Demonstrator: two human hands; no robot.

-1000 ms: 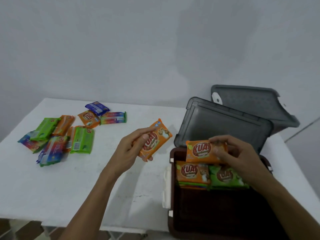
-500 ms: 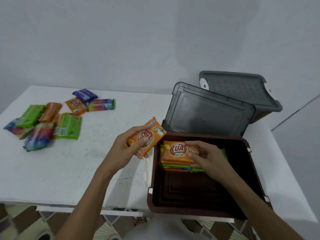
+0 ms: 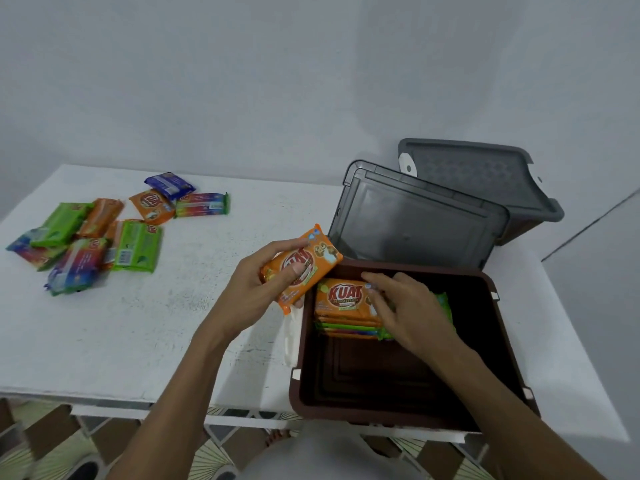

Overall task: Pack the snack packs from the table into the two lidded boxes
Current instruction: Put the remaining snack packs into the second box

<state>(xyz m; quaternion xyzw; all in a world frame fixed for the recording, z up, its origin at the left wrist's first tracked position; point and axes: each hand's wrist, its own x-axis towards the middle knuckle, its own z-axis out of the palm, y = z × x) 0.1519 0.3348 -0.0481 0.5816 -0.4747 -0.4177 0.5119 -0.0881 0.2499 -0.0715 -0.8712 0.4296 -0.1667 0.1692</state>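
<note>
While both forearms reach in from the bottom edge, a person packs snacks at a white table (image 3: 173,323). Nearest, at the table's front right corner, sits an open brown box (image 3: 381,379); the near half of its floor is bare.

At the box's far left corner lies a stack (image 3: 343,299) of flat packs several deep, with an orange one on top. Beside it is a green pack (image 3: 445,303), mostly covered. The right hand (image 3: 405,306) rests on both with its fingers spread, pressing down; it does not seem to grip anything, though the thumb is hidden.

Just left of it, over the box's rim, the left hand (image 3: 256,289) clamps an orange pack (image 3: 304,263) between thumb and fingers, tilted and not yet inside.

Behind the box its grey lid (image 3: 415,220) stands propped open. Farther back, a second box (image 3: 478,174) has its lid on; what it holds cannot be seen.

Far off at the table's back left corner, well apart from the boxes, about ten loose packs (image 3: 104,237) lie in a heap: green, orange, rainbow-striped and one blue.

By this view the job looks less than half done. One box holds a small share and has plenty of room. The held pack is likely next in. The heap remains to be moved, the second box appears unused, and both lids must be closed at the end.
</note>
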